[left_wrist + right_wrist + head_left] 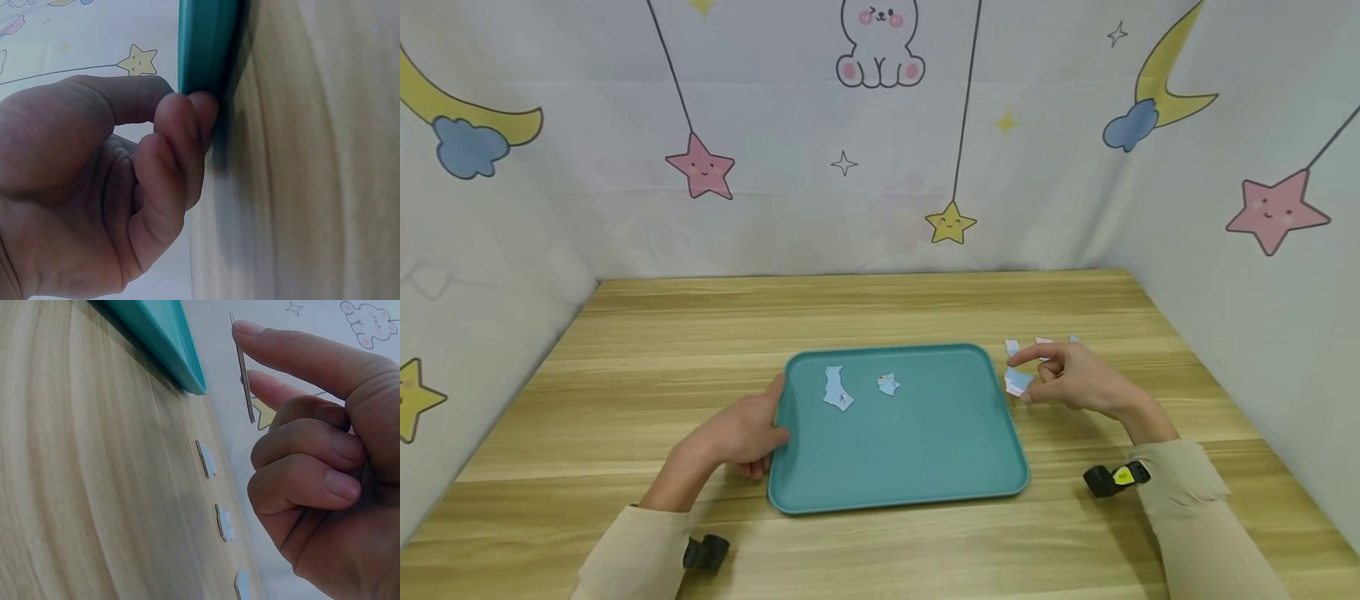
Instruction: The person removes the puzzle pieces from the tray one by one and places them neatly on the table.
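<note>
My left hand (748,429) grips the left rim of a teal tray (902,467), thumb on top of the edge. From the left wrist, the fingers curl close against the tray's side (209,47). Just beyond the tray's right edge, my right hand (1078,379) pinches a light blue and pale pink puzzle piece (1018,381) between thumb and index finger. Seen edge-on in the right wrist view, this thin puzzle piece (244,372) is raised off the table. Inside the tray lie a long light blue piece (837,389) and a smaller piece (888,384).
Past the right hand, three more pieces lie in a row on the wooden table (880,312): one (1012,346), a pinkish one (1042,342) and a blue one (1074,339). A printed curtain (797,217) surrounds the table's back and sides.
</note>
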A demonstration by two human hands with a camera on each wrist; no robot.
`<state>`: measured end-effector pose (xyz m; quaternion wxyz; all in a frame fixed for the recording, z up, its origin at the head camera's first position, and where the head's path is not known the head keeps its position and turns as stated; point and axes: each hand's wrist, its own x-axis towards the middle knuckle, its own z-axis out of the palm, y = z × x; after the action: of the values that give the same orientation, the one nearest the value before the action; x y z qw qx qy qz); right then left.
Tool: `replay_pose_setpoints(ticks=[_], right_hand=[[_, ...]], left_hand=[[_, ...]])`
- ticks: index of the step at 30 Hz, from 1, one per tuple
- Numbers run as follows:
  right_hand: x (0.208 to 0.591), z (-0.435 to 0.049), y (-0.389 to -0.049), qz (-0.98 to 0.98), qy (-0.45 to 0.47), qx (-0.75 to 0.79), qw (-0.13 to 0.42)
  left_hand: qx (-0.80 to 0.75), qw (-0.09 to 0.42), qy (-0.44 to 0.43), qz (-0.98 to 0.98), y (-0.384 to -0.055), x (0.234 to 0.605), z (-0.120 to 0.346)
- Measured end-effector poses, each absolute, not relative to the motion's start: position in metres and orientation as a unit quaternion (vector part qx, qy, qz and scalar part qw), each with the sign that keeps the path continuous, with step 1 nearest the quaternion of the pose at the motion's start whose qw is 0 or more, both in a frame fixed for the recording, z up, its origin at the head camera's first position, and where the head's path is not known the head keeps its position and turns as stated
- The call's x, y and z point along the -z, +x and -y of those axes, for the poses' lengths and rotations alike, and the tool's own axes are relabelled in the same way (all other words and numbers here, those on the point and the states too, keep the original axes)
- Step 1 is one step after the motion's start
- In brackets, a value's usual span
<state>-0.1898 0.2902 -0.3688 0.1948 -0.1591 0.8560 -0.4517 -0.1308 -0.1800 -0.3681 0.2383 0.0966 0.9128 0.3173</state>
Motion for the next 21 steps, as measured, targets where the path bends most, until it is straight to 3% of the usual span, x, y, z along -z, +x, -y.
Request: replay_pose_setpoints(ticks=[21], right_hand=[[0.377, -0.307, -0.191, -0.864, -0.141, 0.436, 0.207]], left_hand=[[-0.316, 0.237, 0.097, -0.914, -0.131, 0.367, 0.18]])
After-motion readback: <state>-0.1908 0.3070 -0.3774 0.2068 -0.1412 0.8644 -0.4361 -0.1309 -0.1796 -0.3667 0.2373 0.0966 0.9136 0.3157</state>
